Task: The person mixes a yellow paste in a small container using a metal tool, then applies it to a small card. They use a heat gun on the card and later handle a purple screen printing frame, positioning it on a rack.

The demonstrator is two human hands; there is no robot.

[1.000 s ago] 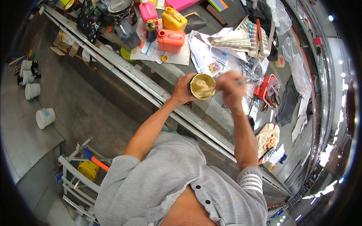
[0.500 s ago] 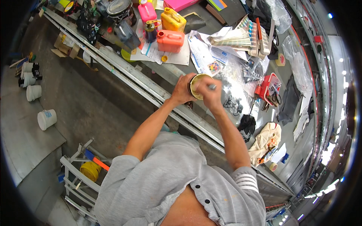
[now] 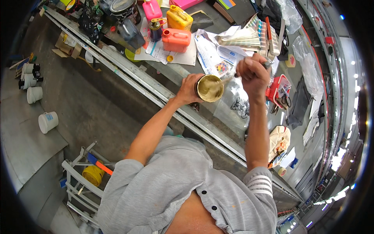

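My left hand [image 3: 188, 89] is wrapped round an open tin [image 3: 210, 89] of pale yellowish paste, its mouth facing up and smears on its inner wall. My right hand [image 3: 253, 76] is raised to the right of the tin, closed round a slim stirring tool. A grey handle end [image 3: 267, 63] sticks out beyond its fingers. The tool's other end, blurred by motion, points toward the tin's rim; its exact shape cannot be made out. Behind the tin, printed papers [image 3: 212, 58] lie on the workbench.
Orange [image 3: 176, 40], yellow [image 3: 179, 18] and pink [image 3: 151, 11] jugs stand at the back, beside a dark bottle [image 3: 155, 31]. A fanned colour swatch book [image 3: 249, 39] lies to their right. A red basket [image 3: 277, 91] and cream cloth [image 3: 279, 142] occupy the right side. White buckets [image 3: 48, 122] stand far left.
My right hand has moved up and to the right, lifting the tool out of the tin. The paste inside is now exposed. My left hand and the tin stay almost in place.
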